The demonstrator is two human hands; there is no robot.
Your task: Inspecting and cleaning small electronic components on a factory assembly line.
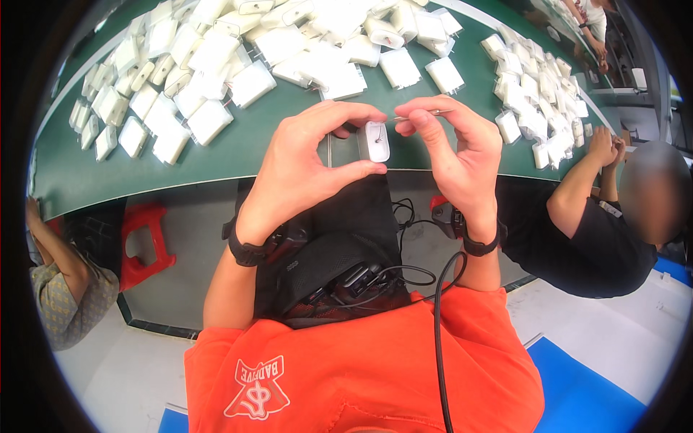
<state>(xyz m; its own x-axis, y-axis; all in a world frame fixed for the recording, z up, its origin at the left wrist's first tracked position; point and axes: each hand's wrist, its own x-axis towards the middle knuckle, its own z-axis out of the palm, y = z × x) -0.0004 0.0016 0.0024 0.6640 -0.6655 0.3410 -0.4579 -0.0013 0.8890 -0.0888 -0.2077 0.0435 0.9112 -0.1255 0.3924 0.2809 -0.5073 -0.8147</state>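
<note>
Holding a small white casing point(375, 146) near the front edge of the green tabletop point(231, 155), with its recessed end turned toward the body. Showing a pale rim around the recess and a small dark detail within, too fine to make out. Gripping it lightly in the left hand point(307, 151), thumb below and index finger above, in a wide C-shaped curve with a broad gap between palm and casing. Pinching a thin metal tool point(426, 112) between thumb and fingers of the right hand point(458, 144). Pointing the tool leftward, just beside the casing; impossible to tell whether touching.

On the lap, a black pouch point(307, 278) with dark boxy devices point(357, 283) at its opening and thin cables point(413, 270) running out to the right. Wearing black wristbands point(249, 252) and an orange shirt point(361, 353), with a thicker black cable point(439, 339) across it.

Over the tabletop's far side, a large heap of similar casings point(289, 43), some with short wires sticking out. Farther right, well apart, a smaller cluster of casings point(530, 86). Beyond that, a co-worker in black point(595, 245); at far left, a co-worker in a patterned top point(76, 307) beside a red stool point(163, 242).
</note>
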